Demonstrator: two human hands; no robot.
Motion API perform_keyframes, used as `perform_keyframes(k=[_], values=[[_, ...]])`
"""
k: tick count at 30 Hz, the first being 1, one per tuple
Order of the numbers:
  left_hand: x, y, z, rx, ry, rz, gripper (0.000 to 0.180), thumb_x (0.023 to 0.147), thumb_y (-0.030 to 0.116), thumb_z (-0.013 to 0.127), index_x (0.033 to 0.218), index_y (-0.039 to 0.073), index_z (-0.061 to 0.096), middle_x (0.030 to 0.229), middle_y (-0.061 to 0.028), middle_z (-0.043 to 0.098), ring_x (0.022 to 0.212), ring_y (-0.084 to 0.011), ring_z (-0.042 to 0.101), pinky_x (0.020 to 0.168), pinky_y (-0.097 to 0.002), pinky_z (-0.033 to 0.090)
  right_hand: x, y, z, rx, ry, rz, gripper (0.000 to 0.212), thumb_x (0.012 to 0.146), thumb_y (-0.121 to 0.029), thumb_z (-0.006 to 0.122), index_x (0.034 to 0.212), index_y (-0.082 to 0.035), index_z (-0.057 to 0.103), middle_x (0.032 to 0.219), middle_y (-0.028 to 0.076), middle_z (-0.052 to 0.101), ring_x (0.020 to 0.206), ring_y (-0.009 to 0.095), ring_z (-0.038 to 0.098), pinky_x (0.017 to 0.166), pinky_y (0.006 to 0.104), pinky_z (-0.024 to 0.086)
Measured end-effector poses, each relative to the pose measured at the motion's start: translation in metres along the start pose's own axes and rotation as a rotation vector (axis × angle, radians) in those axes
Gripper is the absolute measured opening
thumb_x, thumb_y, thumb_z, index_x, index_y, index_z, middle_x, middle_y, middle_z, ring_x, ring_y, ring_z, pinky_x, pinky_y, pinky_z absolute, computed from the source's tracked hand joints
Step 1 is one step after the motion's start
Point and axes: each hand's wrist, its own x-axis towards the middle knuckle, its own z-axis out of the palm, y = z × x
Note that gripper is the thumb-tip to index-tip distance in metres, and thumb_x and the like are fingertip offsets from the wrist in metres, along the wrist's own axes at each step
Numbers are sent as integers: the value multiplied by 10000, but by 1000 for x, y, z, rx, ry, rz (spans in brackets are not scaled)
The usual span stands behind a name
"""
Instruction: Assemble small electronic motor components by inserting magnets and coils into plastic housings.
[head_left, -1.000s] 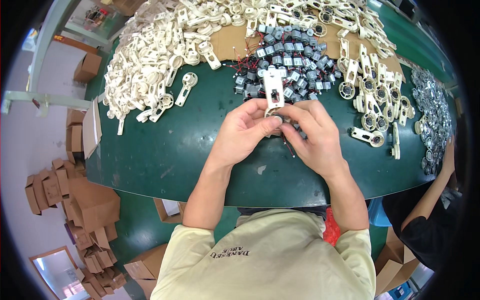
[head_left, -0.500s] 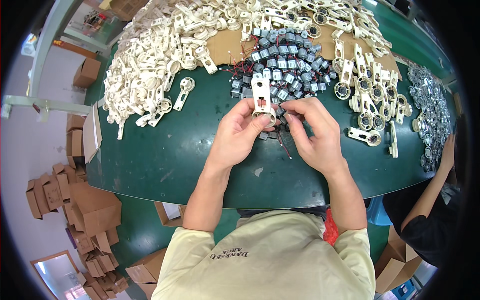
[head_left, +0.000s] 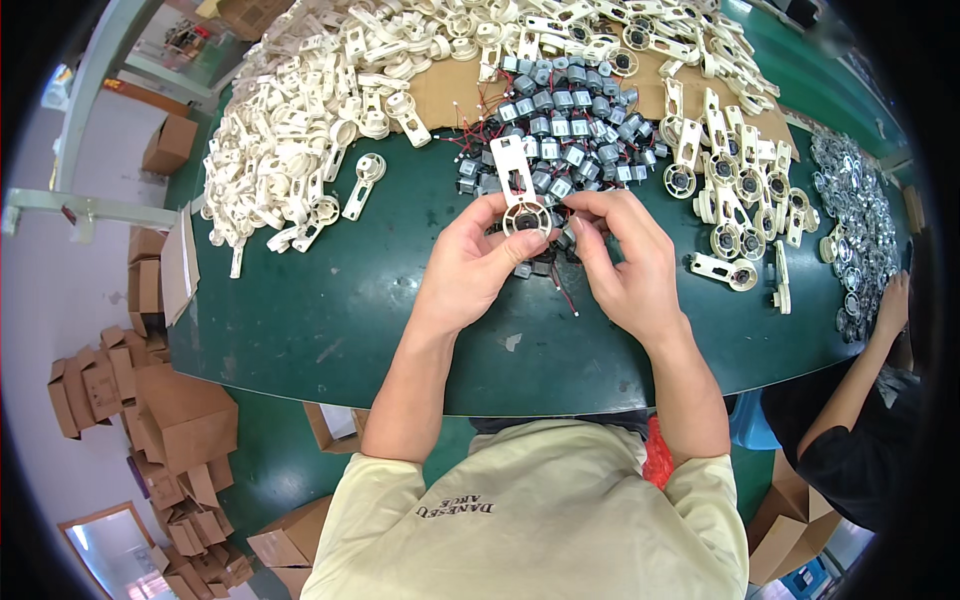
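My left hand grips a cream plastic housing by its round end, with the thumb on the rim. The slotted arm of the housing points up and away, tilted a little left. A dark round part sits inside its spoked ring. Close to the right of that ring is my right hand, thumb and forefinger curled toward each other. Whatever lies between those fingertips is too small to make out against the dark motors behind. A heap of small grey motors with red wires lies just beyond both hands.
Many cream housings are piled at the left and back, one lying apart. Housings with dark centres lie at the right. Beyond them are shiny metallic rings and another person's arm. Cardboard boxes stand on the floor.
The housing has turned in my left hand: its arm tips further left, and the dark centre of its ring now faces up. My right hand stays beside it.
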Motion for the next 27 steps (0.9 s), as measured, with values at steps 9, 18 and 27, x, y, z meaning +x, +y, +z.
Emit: perform_keyframes(k=[9, 18, 27], values=[[-7, -1, 11, -52, -199, 51, 462, 932, -68, 526, 1371, -15, 391, 1264, -118, 544, 1173, -174, 559, 1004, -318, 465, -6, 5, 5, 370, -124, 384, 267, 894, -31, 644, 1155, -1, 597, 965, 84, 673, 741, 115, 641, 625, 245, 508], [38, 5, -125, 729, 806, 341, 278, 935, 104, 562, 1185, -18, 560, 1034, -152, 591, 762, -177, 680, 708, -301, 533, 17, 53, -61, -97, 288, 562, 445, 905, -243, 693, 1214, 48, 559, 1014, 106, 644, 808, 120, 624, 681, 258, 489], [34, 16, -93, 1329, 682, -13, 443, 858, 368, 677, 1139, 31, 617, 1154, -176, 563, 1000, -338, 611, 881, -414, 483, 13, 51, -47, -374, 187, 358, 295, 898, -143, 645, 1186, -78, 625, 944, 171, 657, 824, 299, 650, 742, 373, 525]])
